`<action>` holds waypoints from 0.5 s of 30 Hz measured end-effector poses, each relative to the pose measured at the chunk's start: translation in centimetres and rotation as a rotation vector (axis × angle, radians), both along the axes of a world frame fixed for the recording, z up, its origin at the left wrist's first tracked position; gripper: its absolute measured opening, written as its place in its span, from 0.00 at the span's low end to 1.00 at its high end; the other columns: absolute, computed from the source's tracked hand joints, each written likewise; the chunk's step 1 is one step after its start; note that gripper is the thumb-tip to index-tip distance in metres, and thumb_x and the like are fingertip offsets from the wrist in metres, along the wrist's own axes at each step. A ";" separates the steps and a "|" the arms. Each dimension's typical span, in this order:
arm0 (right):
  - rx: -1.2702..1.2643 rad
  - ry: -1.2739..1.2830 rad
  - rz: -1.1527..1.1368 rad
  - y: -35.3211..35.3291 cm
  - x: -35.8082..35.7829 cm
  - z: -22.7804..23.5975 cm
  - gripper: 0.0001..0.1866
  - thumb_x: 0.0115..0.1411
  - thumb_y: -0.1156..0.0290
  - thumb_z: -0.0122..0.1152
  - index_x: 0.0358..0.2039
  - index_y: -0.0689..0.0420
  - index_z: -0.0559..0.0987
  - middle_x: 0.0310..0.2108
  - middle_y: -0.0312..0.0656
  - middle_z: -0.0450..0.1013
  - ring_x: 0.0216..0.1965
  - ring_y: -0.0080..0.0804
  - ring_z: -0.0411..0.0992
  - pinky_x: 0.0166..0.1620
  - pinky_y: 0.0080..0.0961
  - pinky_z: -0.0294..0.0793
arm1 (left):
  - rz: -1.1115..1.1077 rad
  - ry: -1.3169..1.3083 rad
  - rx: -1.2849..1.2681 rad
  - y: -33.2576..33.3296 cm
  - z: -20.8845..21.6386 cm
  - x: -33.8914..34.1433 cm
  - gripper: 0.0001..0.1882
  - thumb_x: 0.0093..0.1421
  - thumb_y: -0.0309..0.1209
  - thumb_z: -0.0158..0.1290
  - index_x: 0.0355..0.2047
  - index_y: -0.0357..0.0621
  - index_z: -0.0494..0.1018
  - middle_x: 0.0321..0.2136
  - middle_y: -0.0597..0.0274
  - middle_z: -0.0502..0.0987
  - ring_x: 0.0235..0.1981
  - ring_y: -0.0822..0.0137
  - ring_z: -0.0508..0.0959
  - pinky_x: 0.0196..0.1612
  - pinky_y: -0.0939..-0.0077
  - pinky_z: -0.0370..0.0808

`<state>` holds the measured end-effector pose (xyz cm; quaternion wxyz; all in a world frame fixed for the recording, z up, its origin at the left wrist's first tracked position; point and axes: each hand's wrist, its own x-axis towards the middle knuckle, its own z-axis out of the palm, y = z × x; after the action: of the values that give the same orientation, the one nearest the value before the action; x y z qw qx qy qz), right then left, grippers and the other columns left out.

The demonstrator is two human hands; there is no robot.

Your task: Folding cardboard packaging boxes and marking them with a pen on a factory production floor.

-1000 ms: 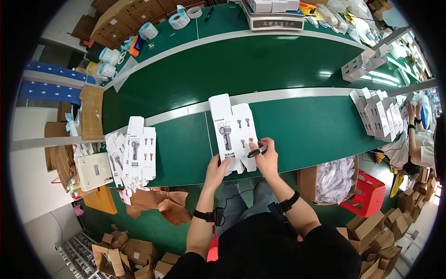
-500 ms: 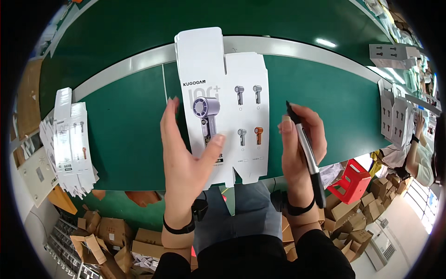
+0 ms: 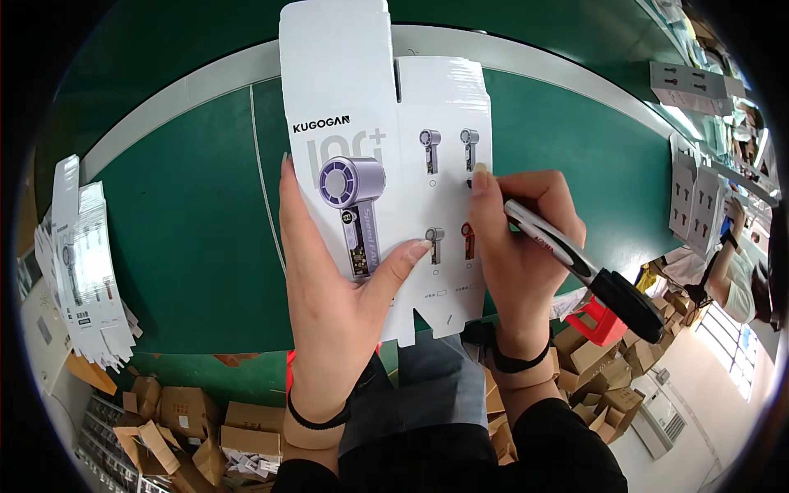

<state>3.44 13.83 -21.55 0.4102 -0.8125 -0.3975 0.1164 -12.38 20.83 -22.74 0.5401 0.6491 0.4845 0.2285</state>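
Observation:
A flat, unfolded white carton [image 3: 337, 74] lies in front of me on the green table, apparently on top of others. It is printed with a large purple handheld fan and several smaller fans with little circles beneath. My left hand [image 3: 325, 304] grips its left side, thumb pressed on the printed face and fingers along the edge. My right hand [image 3: 530, 234] is closed around a silver-and-black marker [image 3: 567, 259], its black end pointing down to the right. The writing tip, partly covered by my fingers, meets the carton near the circle under the upper right small fan.
On the left of the green table [image 3: 181, 238] lies a pile of flat white cartons [image 3: 86, 279]. More printed cartons [image 3: 694, 193] stand at the right edge, near a co-worker's arm [image 3: 723, 255]. Below are a red stool [image 3: 600, 320] and brown cardboard boxes [image 3: 185, 411].
My right hand has moved left, bringing the marker onto the carton. My left hand has closed on the carton's side, and the carton appears larger and nearer.

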 end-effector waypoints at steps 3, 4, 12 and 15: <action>0.198 0.090 -0.051 -0.9 -0.7 -0.1 0.12 0.59 0.79 0.72 0.29 0.61 0.73 0.21 0.41 0.79 0.20 0.18 0.75 0.25 0.15 0.72 | -0.004 -0.026 -0.013 0.0 0.1 0.0 0.59 0.51 0.29 0.74 0.72 0.26 0.45 0.63 0.33 0.63 0.61 0.45 0.70 0.63 0.58 0.69; 0.300 0.140 -0.077 -1.2 -1.1 -0.1 0.13 0.59 0.78 0.73 0.29 0.60 0.73 0.22 0.40 0.79 0.20 0.17 0.75 0.24 0.15 0.72 | -0.012 -0.001 0.003 0.0 0.1 -0.2 0.59 0.51 0.29 0.74 0.72 0.26 0.45 0.63 0.33 0.63 0.61 0.45 0.70 0.62 0.58 0.69; 0.059 0.201 0.000 -6.6 -4.3 1.9 0.13 0.57 0.78 0.73 0.30 0.60 0.73 0.24 0.42 0.80 0.21 0.22 0.75 0.26 0.18 0.73 | -0.023 -0.046 0.057 0.0 -0.8 -0.1 0.54 0.55 0.28 0.71 0.73 0.33 0.47 0.60 0.43 0.68 0.57 0.58 0.73 0.58 0.66 0.75; -0.056 0.037 0.161 -5.8 -4.4 1.5 0.11 0.62 0.79 0.66 0.31 0.60 0.69 0.24 0.44 0.77 0.20 0.22 0.72 0.25 0.19 0.72 | -0.015 -0.067 0.053 0.1 -0.8 -0.3 0.54 0.56 0.31 0.71 0.73 0.33 0.47 0.61 0.43 0.67 0.58 0.58 0.73 0.58 0.65 0.74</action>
<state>-1.00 8.01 -20.00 0.3841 -0.7867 -0.4504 0.1751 -12.71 20.97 -23.58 0.5405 0.6585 0.4551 0.2590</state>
